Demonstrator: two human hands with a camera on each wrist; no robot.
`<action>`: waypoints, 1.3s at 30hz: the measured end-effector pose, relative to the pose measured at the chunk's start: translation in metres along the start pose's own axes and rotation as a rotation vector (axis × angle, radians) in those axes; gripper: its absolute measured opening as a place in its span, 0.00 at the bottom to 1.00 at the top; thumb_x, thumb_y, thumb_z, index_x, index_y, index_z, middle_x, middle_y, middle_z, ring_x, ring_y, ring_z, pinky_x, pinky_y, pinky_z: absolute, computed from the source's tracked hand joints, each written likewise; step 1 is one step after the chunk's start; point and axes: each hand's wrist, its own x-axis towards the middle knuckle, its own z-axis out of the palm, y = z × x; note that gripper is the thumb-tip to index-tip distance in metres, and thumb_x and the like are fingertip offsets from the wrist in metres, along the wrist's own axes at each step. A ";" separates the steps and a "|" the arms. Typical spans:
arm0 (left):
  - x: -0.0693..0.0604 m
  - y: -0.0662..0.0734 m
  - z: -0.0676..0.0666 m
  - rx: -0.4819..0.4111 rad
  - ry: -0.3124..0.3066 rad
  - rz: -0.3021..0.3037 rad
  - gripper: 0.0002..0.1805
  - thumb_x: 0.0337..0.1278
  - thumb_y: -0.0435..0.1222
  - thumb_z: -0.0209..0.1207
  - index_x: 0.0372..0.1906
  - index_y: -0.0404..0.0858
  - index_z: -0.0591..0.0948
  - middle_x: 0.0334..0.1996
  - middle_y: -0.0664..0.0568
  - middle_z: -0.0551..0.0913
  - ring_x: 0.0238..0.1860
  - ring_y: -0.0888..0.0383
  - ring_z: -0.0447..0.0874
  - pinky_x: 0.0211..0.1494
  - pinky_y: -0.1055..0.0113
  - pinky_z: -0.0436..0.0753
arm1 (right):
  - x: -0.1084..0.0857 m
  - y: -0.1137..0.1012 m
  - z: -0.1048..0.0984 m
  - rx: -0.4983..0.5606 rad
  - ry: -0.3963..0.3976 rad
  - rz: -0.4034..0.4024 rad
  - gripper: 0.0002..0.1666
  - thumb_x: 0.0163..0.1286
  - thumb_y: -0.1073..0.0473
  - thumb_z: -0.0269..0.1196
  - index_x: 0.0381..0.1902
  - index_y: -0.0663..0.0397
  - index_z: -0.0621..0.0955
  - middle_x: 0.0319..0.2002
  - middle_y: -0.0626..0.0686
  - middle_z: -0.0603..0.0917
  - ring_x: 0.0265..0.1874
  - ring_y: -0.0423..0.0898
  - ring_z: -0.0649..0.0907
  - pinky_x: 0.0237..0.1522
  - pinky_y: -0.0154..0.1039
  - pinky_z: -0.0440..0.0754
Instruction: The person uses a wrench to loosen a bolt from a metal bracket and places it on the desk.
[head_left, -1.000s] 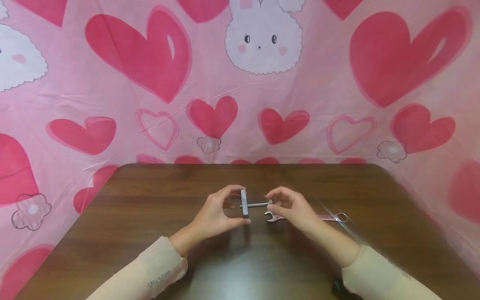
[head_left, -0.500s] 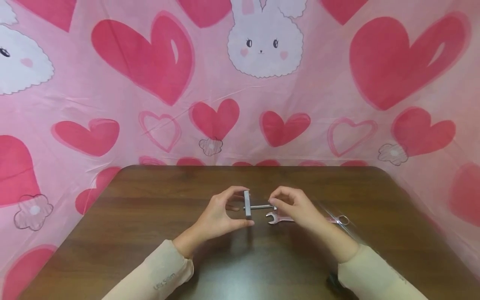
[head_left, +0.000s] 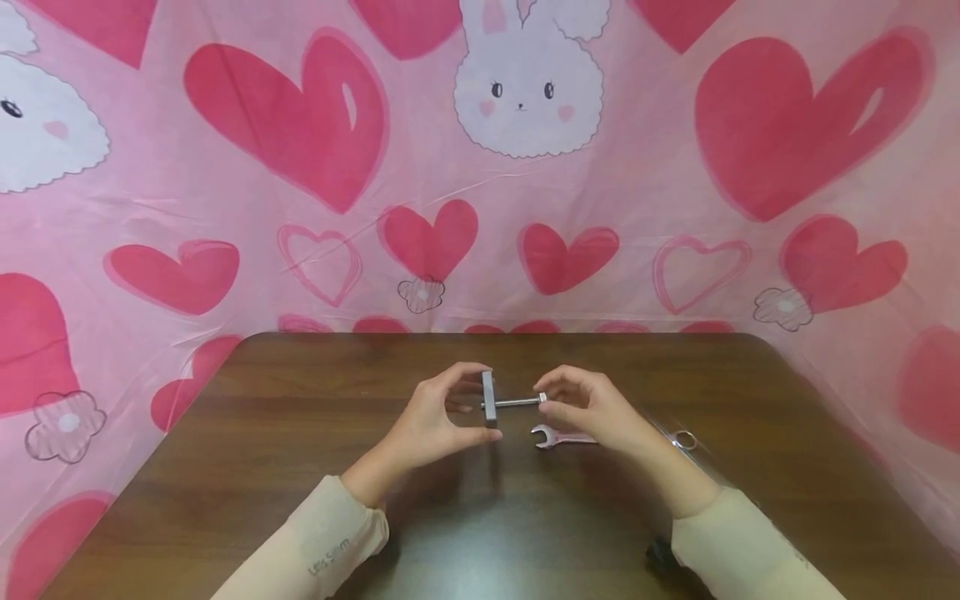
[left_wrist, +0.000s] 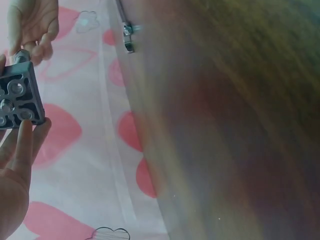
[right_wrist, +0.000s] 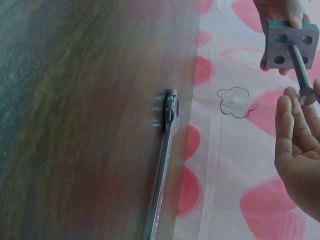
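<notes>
My left hand (head_left: 423,421) grips a square grey metal block (head_left: 489,400) by its edges, thumb below and fingers above, holding it upright over the table. A long silver bolt (head_left: 516,403) runs through one of the block's holes and sticks out to the right. Its tip (left_wrist: 7,105) shows on the block's recessed face in the left wrist view. My right hand (head_left: 592,410) has thumb and fingers around the hexagonal bolt head (right_wrist: 306,96). In the right wrist view several of its fingers extend past the head, and the thumb is partly cut off.
A combination wrench (head_left: 562,437) lies on the brown wooden table (head_left: 337,450), partly under my right forearm. By the right sleeve sits a small dark object (head_left: 660,554), too unclear to name. A pink heart-patterned cloth (head_left: 420,167) hangs behind the table.
Both hands have risen slightly with the block and bolt. My right fingers, closed together over the bolt head half a second ago, are now spread wider around it, leaving the head visible.
</notes>
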 end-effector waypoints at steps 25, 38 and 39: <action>0.006 -0.001 0.000 0.011 0.009 -0.018 0.40 0.34 0.35 0.80 0.60 0.45 0.75 0.47 0.49 0.87 0.47 0.54 0.89 0.50 0.66 0.87 | 0.005 0.001 0.001 0.041 0.049 -0.008 0.16 0.64 0.67 0.67 0.49 0.64 0.80 0.43 0.67 0.84 0.39 0.39 0.84 0.44 0.31 0.84; 0.005 -0.002 0.004 -0.004 -0.006 -0.018 0.40 0.34 0.35 0.80 0.60 0.45 0.75 0.47 0.48 0.87 0.47 0.54 0.89 0.51 0.63 0.87 | 0.004 0.000 0.004 0.143 0.072 0.105 0.13 0.74 0.60 0.59 0.44 0.68 0.79 0.25 0.59 0.85 0.23 0.43 0.82 0.32 0.44 0.87; 0.005 -0.002 0.005 -0.007 -0.010 -0.020 0.40 0.34 0.35 0.80 0.60 0.45 0.75 0.47 0.48 0.87 0.47 0.54 0.89 0.51 0.63 0.87 | 0.003 0.001 0.005 0.140 0.076 0.111 0.13 0.74 0.60 0.59 0.44 0.68 0.79 0.24 0.57 0.84 0.23 0.43 0.82 0.32 0.43 0.87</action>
